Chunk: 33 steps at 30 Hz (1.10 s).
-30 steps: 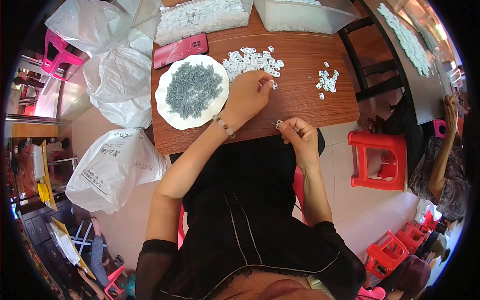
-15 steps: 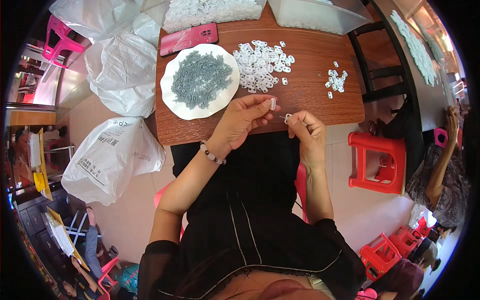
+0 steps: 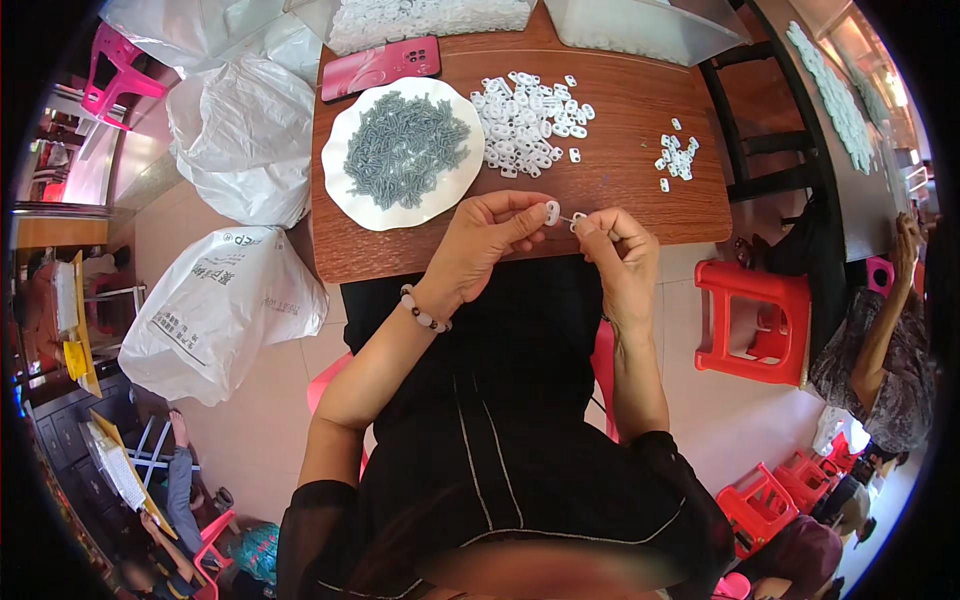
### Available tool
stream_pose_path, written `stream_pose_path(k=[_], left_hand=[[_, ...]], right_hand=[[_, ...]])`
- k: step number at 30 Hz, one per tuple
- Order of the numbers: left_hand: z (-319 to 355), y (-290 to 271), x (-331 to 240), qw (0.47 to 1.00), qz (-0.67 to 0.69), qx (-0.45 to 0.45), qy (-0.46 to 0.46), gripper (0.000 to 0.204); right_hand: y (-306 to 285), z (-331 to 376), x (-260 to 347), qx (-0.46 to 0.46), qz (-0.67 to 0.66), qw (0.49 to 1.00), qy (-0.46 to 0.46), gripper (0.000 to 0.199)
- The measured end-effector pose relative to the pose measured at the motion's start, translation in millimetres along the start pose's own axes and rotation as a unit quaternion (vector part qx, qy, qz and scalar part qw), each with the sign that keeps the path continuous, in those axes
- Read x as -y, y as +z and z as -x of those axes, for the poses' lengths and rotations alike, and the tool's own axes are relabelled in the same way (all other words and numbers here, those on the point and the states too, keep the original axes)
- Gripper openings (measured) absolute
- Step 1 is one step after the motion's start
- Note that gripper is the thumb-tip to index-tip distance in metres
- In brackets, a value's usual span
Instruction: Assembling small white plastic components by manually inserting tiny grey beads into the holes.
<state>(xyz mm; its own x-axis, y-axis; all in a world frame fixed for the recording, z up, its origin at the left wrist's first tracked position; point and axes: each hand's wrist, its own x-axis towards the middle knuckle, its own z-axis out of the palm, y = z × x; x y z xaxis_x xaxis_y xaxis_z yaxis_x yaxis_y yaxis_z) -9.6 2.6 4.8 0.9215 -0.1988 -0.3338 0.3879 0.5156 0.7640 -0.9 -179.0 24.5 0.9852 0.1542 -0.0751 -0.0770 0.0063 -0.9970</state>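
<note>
Between the thumb and fingers of my left hand (image 3: 485,240) is a small white oval plastic piece (image 3: 552,212) with holes. My right hand (image 3: 620,250) pinches another small white piece (image 3: 577,221), mostly covered by the fingertips. A thin pin (image 3: 566,218) reaches from it to the left piece; whether it enters a hole is too small to tell. Both hands are over the near edge of the brown wooden table (image 3: 640,120). Beyond my left hand are a white scalloped plate (image 3: 345,205) of small grey pins (image 3: 410,150) and a heap of white pieces (image 3: 520,125).
A smaller group of white pieces (image 3: 677,160) lies at the table's right. A pink phone (image 3: 380,68) lies behind the plate. Clear bins (image 3: 640,35) stand at the back. White sacks (image 3: 225,310) are on the floor at left, a red stool (image 3: 755,320) at right. Other people sit farther off.
The white pieces in my two hands have come closer together, and the pin now spans the gap. The left piece has turned so its holes show.
</note>
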Motion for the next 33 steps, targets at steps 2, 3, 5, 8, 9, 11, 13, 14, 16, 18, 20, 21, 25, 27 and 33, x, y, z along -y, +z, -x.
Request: stream_pose_path(k=[2, 3, 5, 8, 9, 11, 13, 14, 16, 18, 20, 21, 25, 27, 33], left_hand=[[0.6, -0.6, 0.1, 1.000, -0.001, -0.002, -0.001, 0.026], [0.8, -0.9, 0.2, 1.000, -0.002, -0.003, -0.001, 0.026], [0.9, -1.4, -0.7, 1.000, -0.006, -0.001, -0.007, 0.026], [0.5, -2.5, 0.1, 1.000, -0.010, 0.001, -0.012, 0.026], [0.4, -2.8, 0.5, 1.000, -0.010, 0.002, -0.012, 0.026], [-0.2, -2.9, 1.6, 1.000, -0.009, -0.003, -0.008, 0.026], [-0.3, -2.4, 2.1, 1.000, -0.008, -0.006, -0.004, 0.025], [-0.4, -1.9, 2.1, 1.000, -0.006, -0.006, -0.005, 0.025], [-0.6, -1.6, 2.7, 1.000, -0.003, -0.006, -0.006, 0.024], [-1.1, -1.7, 3.7, 1.000, -0.006, -0.006, -0.002, 0.024], [-0.6, -2.3, 4.0, 1.000, -0.009, -0.008, 0.000, 0.024], [-0.3, -2.5, 4.2, 1.000, -0.013, -0.010, 0.002, 0.024], [0.1, -0.6, 3.5, 0.999, -0.027, -0.015, 0.008, 0.025], [0.0, -0.7, 3.8, 0.999, -0.038, -0.018, 0.021, 0.025], [-0.1, -0.4, 4.4, 0.998, -0.046, -0.019, 0.028, 0.025]], right_hand=[[0.3, -1.1, -2.4, -0.005, 0.007, 1.000, 0.000, 0.011], [0.5, -1.2, -2.5, -0.004, 0.007, 1.000, 0.001, 0.011], [0.3, -1.6, -3.0, -0.001, 0.009, 1.000, -0.002, 0.011], [3.3, -3.2, -4.0, -0.016, 0.002, 1.000, -0.016, 0.012], [4.1, -3.2, -3.7, -0.016, 0.002, 1.000, -0.015, 0.012], [5.4, -3.3, -3.4, -0.014, 0.000, 1.000, -0.022, 0.012], [3.2, -2.7, -3.3, -0.003, 0.005, 1.000, -0.012, 0.011], [2.2, -2.4, -2.9, 0.008, 0.011, 1.000, -0.003, 0.010], [2.1, -2.1, -3.8, 0.006, 0.014, 1.000, -0.002, 0.010], [2.8, -2.2, -4.5, 0.004, 0.016, 1.000, -0.001, 0.010], [5.1, -2.7, -4.5, -0.011, 0.010, 1.000, -0.021, 0.012], [5.3, -2.9, -5.0, -0.011, 0.010, 1.000, -0.020, 0.012], [3.8, -2.5, -6.2, -0.015, 0.029, 0.999, -0.028, 0.013], [3.5, -2.1, -7.2, -0.016, 0.032, 0.999, -0.028, 0.013], [4.0, -2.2, -7.6, -0.025, 0.044, 0.998, -0.032, 0.014]])
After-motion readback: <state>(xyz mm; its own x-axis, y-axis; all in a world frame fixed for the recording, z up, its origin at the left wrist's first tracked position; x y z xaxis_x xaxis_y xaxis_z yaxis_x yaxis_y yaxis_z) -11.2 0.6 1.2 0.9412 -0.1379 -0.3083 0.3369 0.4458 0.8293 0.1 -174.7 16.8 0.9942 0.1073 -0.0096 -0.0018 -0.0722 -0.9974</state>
